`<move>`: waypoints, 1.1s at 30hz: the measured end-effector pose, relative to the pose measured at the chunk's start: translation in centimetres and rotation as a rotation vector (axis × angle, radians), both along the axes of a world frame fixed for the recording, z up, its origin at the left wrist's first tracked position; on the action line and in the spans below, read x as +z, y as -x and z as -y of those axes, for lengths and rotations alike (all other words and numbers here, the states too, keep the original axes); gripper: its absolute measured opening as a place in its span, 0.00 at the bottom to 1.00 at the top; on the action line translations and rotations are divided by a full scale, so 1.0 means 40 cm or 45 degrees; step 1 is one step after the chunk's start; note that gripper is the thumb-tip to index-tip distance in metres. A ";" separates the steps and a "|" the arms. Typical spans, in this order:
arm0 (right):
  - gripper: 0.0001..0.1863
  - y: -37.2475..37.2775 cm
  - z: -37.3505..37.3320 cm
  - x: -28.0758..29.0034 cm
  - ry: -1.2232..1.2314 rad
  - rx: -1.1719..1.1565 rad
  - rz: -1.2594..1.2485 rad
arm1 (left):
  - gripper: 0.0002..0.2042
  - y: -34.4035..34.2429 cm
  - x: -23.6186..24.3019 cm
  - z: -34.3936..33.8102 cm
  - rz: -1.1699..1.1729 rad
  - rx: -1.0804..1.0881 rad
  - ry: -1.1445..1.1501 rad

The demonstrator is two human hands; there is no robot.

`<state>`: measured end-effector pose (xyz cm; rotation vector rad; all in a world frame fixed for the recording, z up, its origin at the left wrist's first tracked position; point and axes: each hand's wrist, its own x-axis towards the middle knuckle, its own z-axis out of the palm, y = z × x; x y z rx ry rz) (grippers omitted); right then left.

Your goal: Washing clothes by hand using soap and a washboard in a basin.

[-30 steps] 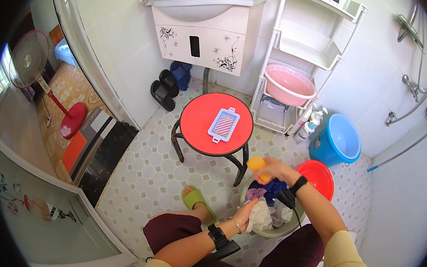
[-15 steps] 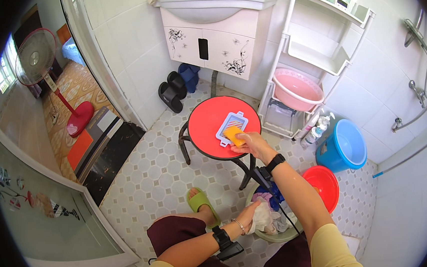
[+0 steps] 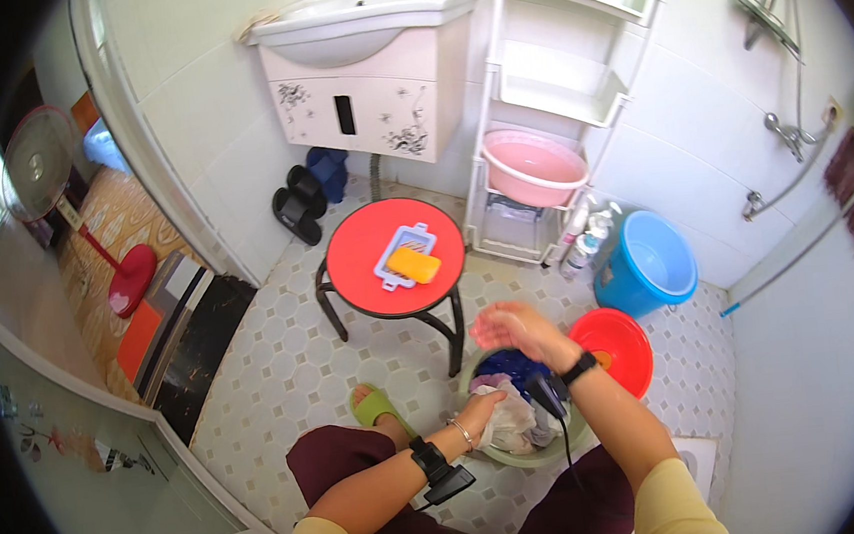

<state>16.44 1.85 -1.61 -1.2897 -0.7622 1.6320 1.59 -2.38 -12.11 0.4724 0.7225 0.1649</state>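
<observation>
From the head view, we look down at our two bare hands over a pale green basin (image 3: 502, 458) of laundry on the tiled floor. Our left hand (image 3: 476, 416) grips a bunch of white cloth (image 3: 505, 424) at the basin's left side, thumb on top; we cannot tell how its fingers lie, since the cloth and the hand itself hide them. Our right hand (image 3: 514, 324) holds nothing: it hangs above the basin's far rim, just short of the stool, with the fingers extended and the palm partly turned to the left. Dark blue fabric (image 3: 513, 364) lies behind the white cloth in the basin.

The yellow-orange bar of soap (image 3: 414, 265) rests on the lilac soap dish (image 3: 418, 235), tilted across its near right part and reaching past the edge. The dish stands slantwise on the round red stool (image 3: 358, 252), out of reach of either hand's touch.

To the right of the laundry we have a red basin (image 3: 625, 337), and beyond it a blue bucket (image 3: 612, 291) with pump bottles (image 3: 586, 244) beside it. A pink basin (image 3: 537, 170) sits on the white shelf rack (image 3: 559, 96). Our foot wears a green slipper (image 3: 375, 406), left of the laundry.
</observation>
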 end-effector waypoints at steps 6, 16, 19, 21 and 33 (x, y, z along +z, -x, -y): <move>0.26 -0.055 0.356 -0.102 -0.504 0.192 0.763 | 0.14 -0.068 0.054 0.055 -0.022 -0.480 -0.748; 0.17 -0.169 0.483 -0.339 -0.086 -0.467 -0.003 | 0.15 -0.107 -0.078 -0.011 -0.285 -0.723 -1.224; 0.16 -0.148 0.458 -0.372 -0.161 -0.789 -0.043 | 0.20 -0.115 -0.130 0.012 -0.313 -0.496 -1.048; 0.15 -0.130 0.436 -0.401 -0.108 -0.893 0.152 | 0.20 -0.148 -0.123 0.043 -0.270 -0.372 -0.864; 0.13 0.020 0.391 -0.240 -0.555 -0.841 1.300 | 0.24 -0.195 -0.158 0.078 -0.285 0.043 -0.361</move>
